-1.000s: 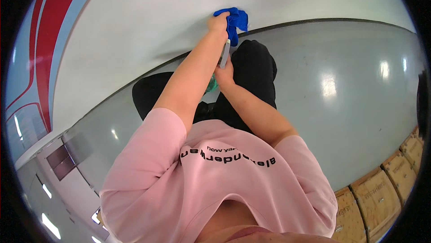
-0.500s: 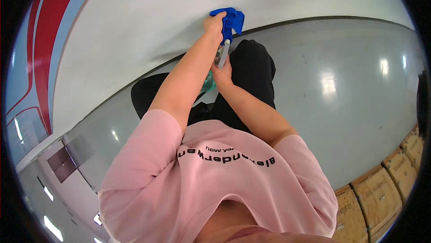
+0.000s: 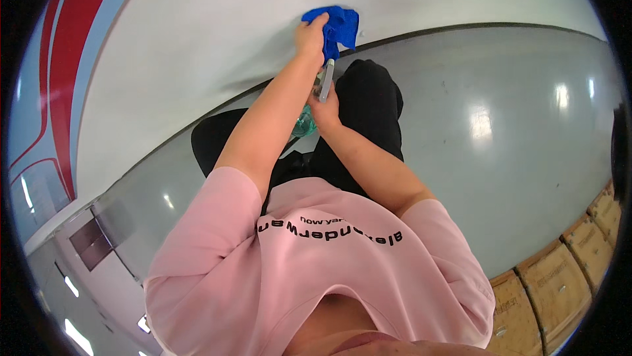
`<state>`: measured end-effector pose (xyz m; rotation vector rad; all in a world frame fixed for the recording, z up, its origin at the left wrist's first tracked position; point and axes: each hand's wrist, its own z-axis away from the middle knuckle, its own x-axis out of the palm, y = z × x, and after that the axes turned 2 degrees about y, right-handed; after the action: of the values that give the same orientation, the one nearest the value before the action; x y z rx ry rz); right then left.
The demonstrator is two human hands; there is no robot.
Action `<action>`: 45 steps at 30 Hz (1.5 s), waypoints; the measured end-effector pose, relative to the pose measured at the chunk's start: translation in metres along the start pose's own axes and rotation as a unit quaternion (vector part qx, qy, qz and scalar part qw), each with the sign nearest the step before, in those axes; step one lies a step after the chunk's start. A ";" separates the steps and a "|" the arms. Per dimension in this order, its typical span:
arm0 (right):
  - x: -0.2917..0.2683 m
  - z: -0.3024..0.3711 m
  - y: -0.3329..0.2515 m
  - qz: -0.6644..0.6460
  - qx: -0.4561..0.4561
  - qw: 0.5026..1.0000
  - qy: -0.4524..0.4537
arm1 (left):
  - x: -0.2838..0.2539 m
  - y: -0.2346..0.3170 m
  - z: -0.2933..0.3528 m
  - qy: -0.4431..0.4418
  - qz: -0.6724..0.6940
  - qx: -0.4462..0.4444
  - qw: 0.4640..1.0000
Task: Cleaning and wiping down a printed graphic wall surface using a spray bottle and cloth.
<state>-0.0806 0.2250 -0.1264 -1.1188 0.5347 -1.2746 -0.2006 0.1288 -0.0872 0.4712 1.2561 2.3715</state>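
Note:
My left hand (image 3: 311,35) is closed on a blue cloth (image 3: 342,25) and presses it against the white wall (image 3: 217,20), just above the dark line where wall meets floor. Lower down, between my knees, my right hand (image 3: 324,111) grips a spray bottle (image 3: 305,123) with a clear green body and a grey-white spray head pointing toward the wall. My left forearm covers part of the bottle. The cloth's lower end hangs close to the nozzle; whether they touch I cannot tell.
Grey glossy floor (image 3: 454,158) stretches to the right, with light reflections on it. Several wooden crates (image 3: 555,283) stand in a row at the lower right. Red and blue stripes (image 3: 66,73) mark the wall at the left. My bent knees (image 3: 372,93) in black trousers face the wall.
My left hand and the blue cloth have shifted slightly up and left along the wall, and the cloth lies a little more spread. My right hand with the spray bottle has hardly moved.

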 end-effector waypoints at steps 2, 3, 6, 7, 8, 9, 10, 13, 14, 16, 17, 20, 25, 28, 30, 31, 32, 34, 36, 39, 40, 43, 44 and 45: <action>0.000 0.004 0.000 -0.032 0.007 0.999 -0.006 | -0.002 0.009 0.007 -0.036 0.048 0.019 0.998; 0.001 0.001 -0.004 -0.021 0.018 1.000 -0.011 | -0.001 0.012 0.002 -0.030 0.028 0.016 0.999; 0.006 0.001 -0.011 0.013 0.027 0.999 -0.013 | 0.001 0.001 -0.011 0.044 -0.101 -0.005 0.994; 0.006 0.001 -0.009 0.035 0.027 0.999 -0.005 | 0.000 -0.004 -0.016 0.045 -0.119 -0.004 0.992; 0.008 -0.001 -0.007 0.036 0.024 0.999 -0.007 | -0.002 -0.008 -0.022 0.045 -0.117 -0.001 0.992; 0.009 -0.001 -0.002 0.013 0.006 1.000 -0.001 | -0.002 -0.011 -0.018 0.027 -0.082 0.010 0.996; 0.007 -0.001 0.002 -0.009 -0.012 1.000 0.005 | -0.002 -0.014 -0.013 0.008 -0.047 0.021 0.999; 0.005 0.001 0.003 -0.047 0.019 0.999 -0.017 | -0.009 0.000 -0.001 -0.008 -0.005 0.032 0.999; 0.004 0.002 0.003 -0.047 0.022 0.999 -0.015 | -0.008 0.005 0.004 -0.024 0.017 0.037 0.999; 0.005 -0.002 0.002 -0.017 0.024 0.999 -0.029 | -0.005 0.008 0.001 -0.004 -0.017 0.026 1.000; 0.005 -0.001 0.002 -0.016 0.023 0.999 -0.031 | -0.001 0.006 0.002 0.013 -0.057 0.015 0.998; 0.009 -0.003 0.003 -0.014 0.010 1.000 -0.015 | -0.001 -0.009 -0.016 0.028 -0.108 0.007 0.994; 0.006 0.007 -0.011 -0.043 0.040 0.998 -0.006 | -0.005 -0.003 0.003 0.018 -0.028 0.054 0.998; 0.002 0.000 -0.007 -0.022 0.024 0.999 -0.030 | -0.005 0.009 0.007 -0.023 0.016 0.049 0.998; 0.001 0.002 -0.010 -0.023 0.039 0.999 -0.030 | -0.001 0.009 0.002 0.002 -0.079 0.025 0.997; 0.002 0.003 -0.012 -0.026 0.052 0.998 -0.029 | -0.002 0.004 -0.010 0.007 -0.125 0.011 0.992; 0.003 0.004 -0.013 -0.024 0.050 0.998 -0.034 | -0.009 -0.002 -0.018 0.010 -0.122 0.014 0.992; -0.002 0.001 -0.006 -0.074 0.032 0.996 -0.031 | -0.019 -0.020 -0.034 -0.041 -0.200 -0.001 0.979; 0.002 0.003 -0.008 -0.073 0.032 0.996 -0.031 | -0.049 -0.038 -0.055 -0.063 -0.234 0.030 0.970; 0.004 0.004 -0.010 -0.067 0.037 0.997 -0.026 | -0.094 -0.048 -0.064 -0.019 -0.359 0.008 0.933; 0.002 0.002 -0.010 -0.059 0.038 0.997 -0.026 | -0.110 -0.050 -0.062 -0.008 -0.364 0.011 0.931; -0.001 0.000 -0.003 -0.024 0.051 0.998 -0.021 | -0.163 -0.051 -0.057 0.106 -0.299 -0.083 0.945; 0.000 0.000 -0.003 -0.026 0.051 0.998 -0.022 | -0.180 -0.049 -0.057 0.128 -0.247 -0.117 0.954; 0.003 0.001 -0.005 -0.022 0.045 0.998 -0.032 | -0.197 -0.047 -0.062 0.132 -0.247 -0.114 0.953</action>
<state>-0.0815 0.2231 -0.1214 -1.0977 0.4040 -1.2851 -0.0515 0.0096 -0.1793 -0.2211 1.0319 2.1438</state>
